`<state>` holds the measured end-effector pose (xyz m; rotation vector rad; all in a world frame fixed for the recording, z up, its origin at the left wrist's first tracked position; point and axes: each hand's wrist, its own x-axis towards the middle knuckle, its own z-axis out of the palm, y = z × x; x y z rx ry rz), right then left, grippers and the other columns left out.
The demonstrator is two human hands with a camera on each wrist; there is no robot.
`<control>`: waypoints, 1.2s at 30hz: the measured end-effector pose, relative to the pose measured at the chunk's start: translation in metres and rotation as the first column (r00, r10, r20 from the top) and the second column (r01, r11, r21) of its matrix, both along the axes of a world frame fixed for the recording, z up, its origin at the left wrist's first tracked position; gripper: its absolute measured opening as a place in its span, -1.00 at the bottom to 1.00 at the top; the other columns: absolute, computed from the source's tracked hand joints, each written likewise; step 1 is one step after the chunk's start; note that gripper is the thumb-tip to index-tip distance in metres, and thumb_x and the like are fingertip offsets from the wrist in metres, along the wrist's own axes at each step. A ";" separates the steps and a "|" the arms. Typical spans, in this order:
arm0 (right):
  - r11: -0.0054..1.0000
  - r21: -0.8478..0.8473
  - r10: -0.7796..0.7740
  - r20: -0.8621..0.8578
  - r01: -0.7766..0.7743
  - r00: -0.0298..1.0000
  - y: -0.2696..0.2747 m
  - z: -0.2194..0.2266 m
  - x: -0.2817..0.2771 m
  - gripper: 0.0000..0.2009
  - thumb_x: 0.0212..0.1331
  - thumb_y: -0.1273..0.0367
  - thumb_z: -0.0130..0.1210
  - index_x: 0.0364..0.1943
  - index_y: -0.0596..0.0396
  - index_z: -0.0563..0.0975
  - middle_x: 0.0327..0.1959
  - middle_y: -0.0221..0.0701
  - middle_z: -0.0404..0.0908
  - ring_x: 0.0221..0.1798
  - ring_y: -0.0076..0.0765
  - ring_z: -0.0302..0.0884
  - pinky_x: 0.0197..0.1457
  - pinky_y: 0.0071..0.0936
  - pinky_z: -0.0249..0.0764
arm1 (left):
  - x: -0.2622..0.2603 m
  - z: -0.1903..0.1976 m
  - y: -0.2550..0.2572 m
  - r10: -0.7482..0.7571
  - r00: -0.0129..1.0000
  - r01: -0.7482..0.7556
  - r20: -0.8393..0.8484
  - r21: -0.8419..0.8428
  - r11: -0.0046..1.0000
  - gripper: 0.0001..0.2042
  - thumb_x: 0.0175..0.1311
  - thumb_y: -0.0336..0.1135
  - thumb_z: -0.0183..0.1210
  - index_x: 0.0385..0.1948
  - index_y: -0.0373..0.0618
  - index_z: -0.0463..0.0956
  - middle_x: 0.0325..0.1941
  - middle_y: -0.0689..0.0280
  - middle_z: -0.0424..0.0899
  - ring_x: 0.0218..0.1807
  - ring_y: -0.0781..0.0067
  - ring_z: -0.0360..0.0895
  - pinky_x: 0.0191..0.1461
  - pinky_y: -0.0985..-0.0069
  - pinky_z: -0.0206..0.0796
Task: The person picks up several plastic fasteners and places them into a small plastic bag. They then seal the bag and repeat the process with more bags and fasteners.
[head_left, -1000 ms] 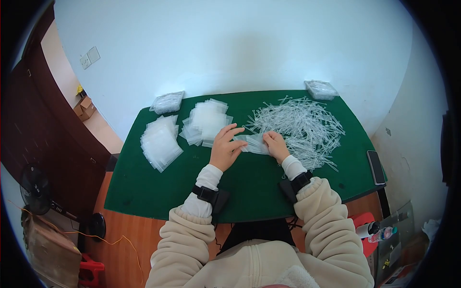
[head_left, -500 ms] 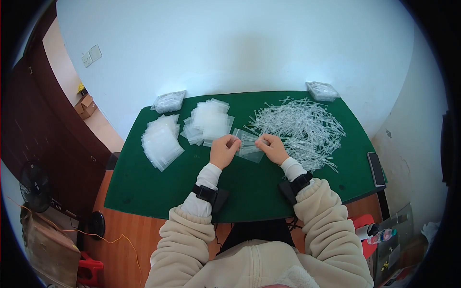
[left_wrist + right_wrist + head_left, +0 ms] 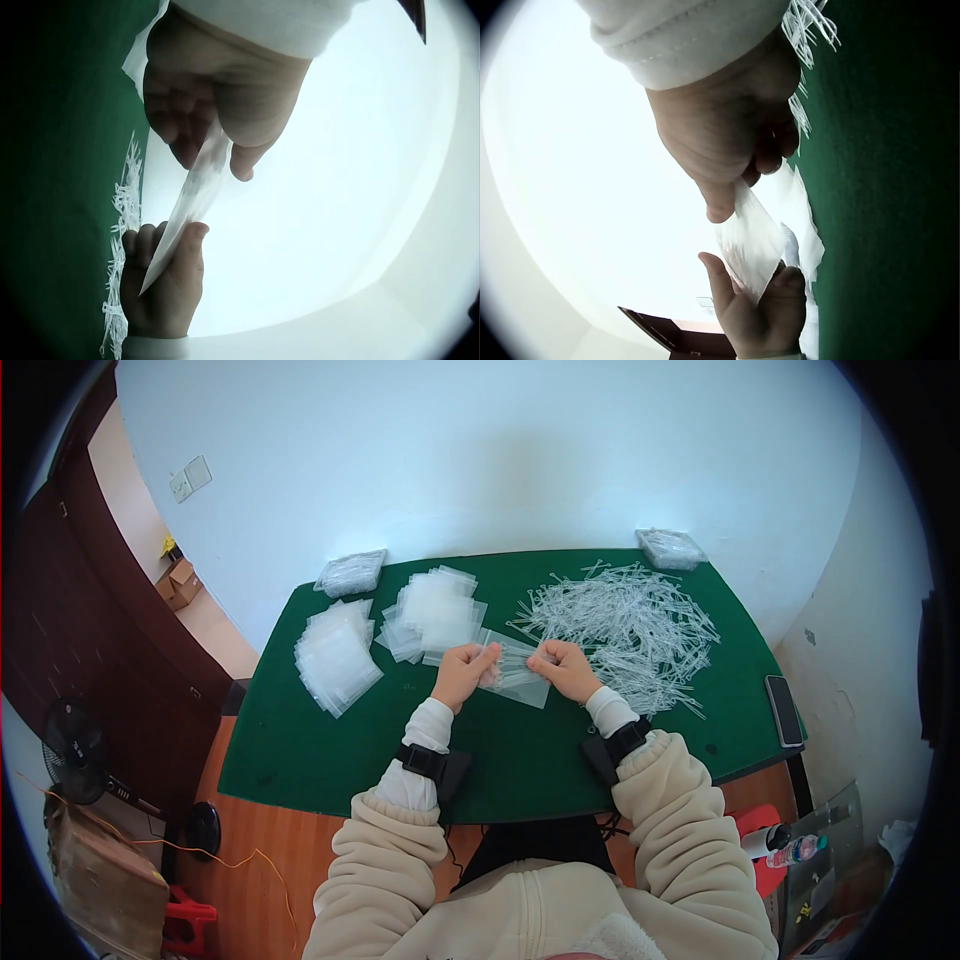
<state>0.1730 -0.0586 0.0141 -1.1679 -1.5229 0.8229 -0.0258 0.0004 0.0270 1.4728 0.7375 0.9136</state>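
Both hands hold a clear plastic bag (image 3: pixel 517 681) with thin clear sticks inside, over the middle of the table. My left hand (image 3: pixel 462 674) pinches its left side between thumb and curled fingers. On the opposite side, my right hand (image 3: pixel 568 670) grips the bag, thumb on top. The left wrist view shows the bag (image 3: pixel 185 202) nearly edge-on, stretched between the two hands. To the right lies a large loose pile of clear thin sticks (image 3: pixel 630 620). Flat clear bags (image 3: pixel 432 610) are heaped just beyond my left hand, and a second heap of bags (image 3: pixel 336 660) lies farther left.
Filled bags stand at the back left (image 3: pixel 352 572) and back right (image 3: pixel 670 548) of the green table (image 3: pixel 330 760). A phone (image 3: pixel 783 710) lies by the right edge. White wall (image 3: pixel 480 460) rises behind the table.
My left hand's fingers, earlier spread at the bag's side, have closed on it. The bag has turned to show its flat face and now tilts slightly, its near edge lower.
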 end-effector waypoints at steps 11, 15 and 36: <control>0.998 -0.065 -0.019 -0.290 0.000 0.957 0.011 -0.012 0.007 -0.74 0.18 0.24 -0.03 -0.57 0.08 0.41 -0.72 -0.62 0.27 -0.66 -0.72 0.17 -0.59 -0.72 0.10 | 0.002 0.001 -0.003 0.119 0.992 -0.122 0.037 0.109 0.986 -0.76 0.16 -0.22 0.11 -0.62 -0.16 0.48 -0.68 0.44 0.44 -0.66 0.71 0.27 -0.56 0.73 0.07; 0.999 -0.014 -0.039 -0.247 0.037 0.968 0.008 -0.008 0.005 -0.70 0.22 0.22 -0.09 -0.62 0.05 0.35 -0.73 -0.62 0.22 -0.67 -0.71 0.14 -0.60 -0.70 0.08 | 0.001 -0.001 -0.002 0.137 0.990 -0.139 0.027 0.134 0.981 -0.76 0.16 -0.23 0.10 -0.62 -0.16 0.47 -0.69 0.45 0.43 -0.67 0.72 0.26 -0.57 0.73 0.06; 0.974 -0.161 0.113 -0.276 -0.161 0.955 0.005 -0.006 0.003 -0.75 0.19 0.24 -0.04 -0.56 0.06 0.43 -0.64 -0.54 0.41 -0.57 -0.67 0.31 -0.46 -0.71 0.26 | 0.005 -0.004 0.002 0.148 0.964 -0.170 0.222 0.084 0.982 -0.80 0.25 -0.24 0.01 -0.51 -0.14 0.40 -0.62 0.45 0.44 -0.63 0.74 0.24 -0.55 0.75 0.08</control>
